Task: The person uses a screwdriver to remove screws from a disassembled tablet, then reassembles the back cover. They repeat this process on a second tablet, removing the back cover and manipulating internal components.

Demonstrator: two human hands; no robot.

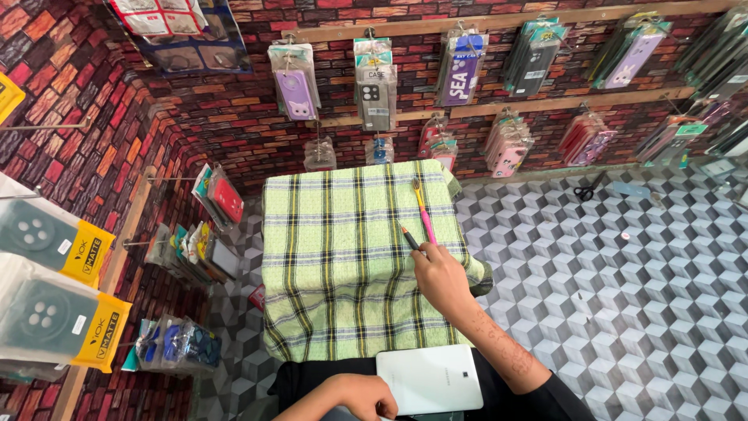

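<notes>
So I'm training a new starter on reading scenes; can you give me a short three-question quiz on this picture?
1. True or false: the right hand touches the pink tool on the green checked cloth.
2. What does the left hand rest on?
3. Where do the scissors lie: A) on the cloth, B) on the patterned floor, C) on a wall hook?

Key:
1. True; its fingers meet the tool's near end, beside a dark tool.
2. The white tablet, lying back-up.
3. B.
</notes>
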